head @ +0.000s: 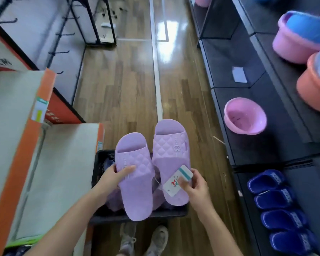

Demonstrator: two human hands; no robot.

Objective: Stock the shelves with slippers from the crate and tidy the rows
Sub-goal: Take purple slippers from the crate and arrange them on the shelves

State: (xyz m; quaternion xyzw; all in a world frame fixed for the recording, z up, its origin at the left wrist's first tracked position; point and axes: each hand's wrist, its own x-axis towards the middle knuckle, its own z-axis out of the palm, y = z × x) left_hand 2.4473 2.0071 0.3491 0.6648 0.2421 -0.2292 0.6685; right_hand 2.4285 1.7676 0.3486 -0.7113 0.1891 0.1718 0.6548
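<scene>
The left hand [118, 174] is closed on the left lilac slipper [137, 193], thumb laid across its quilted strap and fingers wrapped under its outer edge. The right hand [195, 184] grips the right lilac slipper [171, 154] at its heel half, and its thumb pins the white paper tag [175, 182] against the sole bed. Both slippers are held side by side, toes pointing to 12 o'clock and soles down, just above the black crate [98, 169]. The crate sits on the wooden floor [129, 89] directly beneath the hands, and more lilac slippers [112, 200] show inside it.

By my reading, the step in hand is the pick: a pair is out of the crate and is being checked or squared up before shelving. The next move calls for carrying the pair to a free shelf space and setting it down with toes aligned to the row, the tag tucked out of sight.

At 3 to 4 o'clock a row of dark blue slippers [281, 206] lines the low dark shelving [277, 145], a likely guide for the row. A pink basin [245, 116] sits at 1 o'clock on that shelving. At 9 o'clock stands a beige shelf with orange edging [63, 172].
</scene>
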